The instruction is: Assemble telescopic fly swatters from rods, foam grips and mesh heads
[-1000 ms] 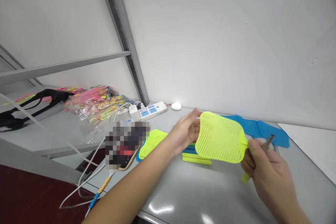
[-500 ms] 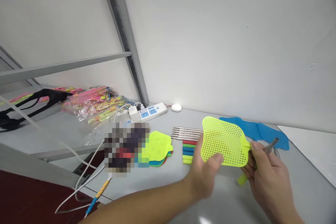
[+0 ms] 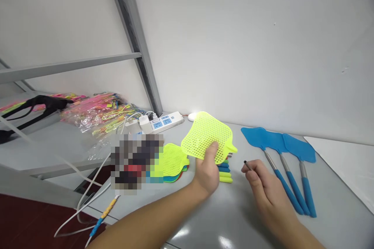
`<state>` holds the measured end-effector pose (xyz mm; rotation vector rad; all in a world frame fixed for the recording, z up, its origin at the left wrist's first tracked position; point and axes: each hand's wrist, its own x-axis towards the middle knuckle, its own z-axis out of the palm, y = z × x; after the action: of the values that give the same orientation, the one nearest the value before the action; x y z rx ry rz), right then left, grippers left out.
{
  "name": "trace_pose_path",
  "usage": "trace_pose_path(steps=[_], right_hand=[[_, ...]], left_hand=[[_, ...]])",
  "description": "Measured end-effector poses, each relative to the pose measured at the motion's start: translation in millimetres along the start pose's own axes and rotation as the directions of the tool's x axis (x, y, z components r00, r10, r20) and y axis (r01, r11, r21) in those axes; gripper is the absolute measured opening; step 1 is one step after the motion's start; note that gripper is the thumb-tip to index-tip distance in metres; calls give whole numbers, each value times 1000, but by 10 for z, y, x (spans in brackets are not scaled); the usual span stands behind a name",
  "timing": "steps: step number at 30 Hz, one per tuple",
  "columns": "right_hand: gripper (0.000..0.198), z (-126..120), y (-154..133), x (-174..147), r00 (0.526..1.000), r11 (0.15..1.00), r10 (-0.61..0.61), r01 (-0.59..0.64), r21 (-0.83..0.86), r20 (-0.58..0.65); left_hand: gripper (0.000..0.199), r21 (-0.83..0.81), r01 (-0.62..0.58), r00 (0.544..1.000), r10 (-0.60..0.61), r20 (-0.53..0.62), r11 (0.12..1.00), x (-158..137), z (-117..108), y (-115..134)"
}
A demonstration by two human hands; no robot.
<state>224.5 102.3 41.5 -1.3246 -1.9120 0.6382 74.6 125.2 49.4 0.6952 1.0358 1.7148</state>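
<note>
My left hand (image 3: 206, 175) grips a yellow-green perforated fly swatter head (image 3: 206, 134), thumb across its face, its short socket pointing right. In my closed right hand (image 3: 267, 194) is a metal handle rod (image 3: 247, 165); its dark tip points up and left toward the socket, apart from it. The rest of the rod is hidden by the hand. Behind my left hand lie handles with coloured grips (image 3: 225, 175), partly covered. Left of them is a stack of swatter heads (image 3: 173, 159), yellow-green on top. Three blue fly swatters (image 3: 288, 173) with handles lie beyond my right hand.
A power strip (image 3: 168, 121) with plugs and a white round object (image 3: 191, 117) sit near the wall. Bagged colourful items (image 3: 99, 113) and a black strap (image 3: 49, 105) lie on the left shelf. A white sheet (image 3: 344, 167) lies at right; a cable (image 3: 106, 212) hangs over the table edge.
My hands have moved apart. The yellow-green head has shifted left and tilted with my left hand, its socket away from my right hand, whose rod now points up and left.
</note>
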Motion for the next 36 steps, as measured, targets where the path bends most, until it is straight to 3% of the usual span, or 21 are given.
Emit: trace_pose_path(steps=[5,10,14,19,25,29,32,36], right_hand=[[32,-6,4,26,996,998,-49,52,-36,79],[25,-7,33,38,994,993,-113,113,-22,10],[23,-13,78,49,981,982,-187,186,-37,-42],[25,-35,104,65,970,967,-243,241,-79,-20],[24,-68,75,81,966,963,-259,256,-88,-21],[23,-90,86,105,967,962,-253,252,-105,-2],[23,-107,100,122,963,953,-269,265,-145,-7],[25,-123,103,131,952,934,-304,290,-210,-39]], left_hand=[[21,21,-98,995,97,35,995,77,-40,49],[22,154,-233,968,214,129,960,33,-60,40],[24,210,-242,961,205,184,947,27,-54,82],[26,249,-285,947,231,225,926,52,-47,127],[28,299,-434,887,345,308,850,97,-146,61],[24,393,-494,867,407,287,775,161,-247,-14],[26,412,-505,860,401,316,758,187,-256,-11],[30,348,-443,873,310,376,826,180,-214,23]])
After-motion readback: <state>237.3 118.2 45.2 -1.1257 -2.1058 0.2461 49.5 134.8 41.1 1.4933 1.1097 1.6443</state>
